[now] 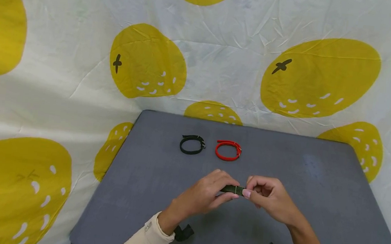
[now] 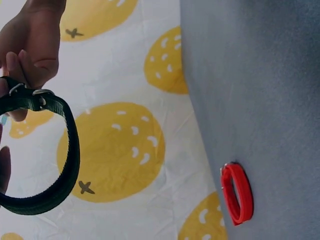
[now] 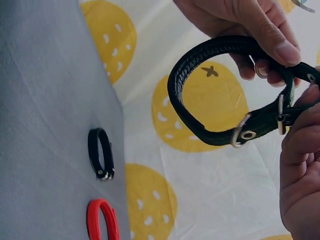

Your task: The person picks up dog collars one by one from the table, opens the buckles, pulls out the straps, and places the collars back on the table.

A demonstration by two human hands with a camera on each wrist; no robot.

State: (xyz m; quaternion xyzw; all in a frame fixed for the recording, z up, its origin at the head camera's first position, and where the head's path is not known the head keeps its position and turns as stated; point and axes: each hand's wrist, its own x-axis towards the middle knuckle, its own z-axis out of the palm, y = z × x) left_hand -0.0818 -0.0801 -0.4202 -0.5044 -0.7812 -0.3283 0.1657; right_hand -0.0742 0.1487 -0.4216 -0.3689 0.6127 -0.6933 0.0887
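Observation:
A dark green pet collar [image 1: 232, 189], buckled into a loop, is held in the air above the table between both hands. My left hand [image 1: 204, 192] pinches the band between thumb and fingers. With thumb and curled fingers, my right hand [image 1: 275, 199] pinches the collar close to its buckle. The right wrist view shows the collar's loop [image 3: 175, 90], its metal D-ring [image 3: 240, 131] and the buckle [image 3: 281, 115], beside an eyelet. Only fingertips of the left hand show at the edge of the left wrist view.
On the grey table [image 1: 139, 195], beyond the hands, lie a black collar [image 1: 192, 145] and a red collar [image 1: 228, 150], side by side and both looped. A white cloth [image 1: 222, 65] with yellow fruit shapes hangs behind and around the table.

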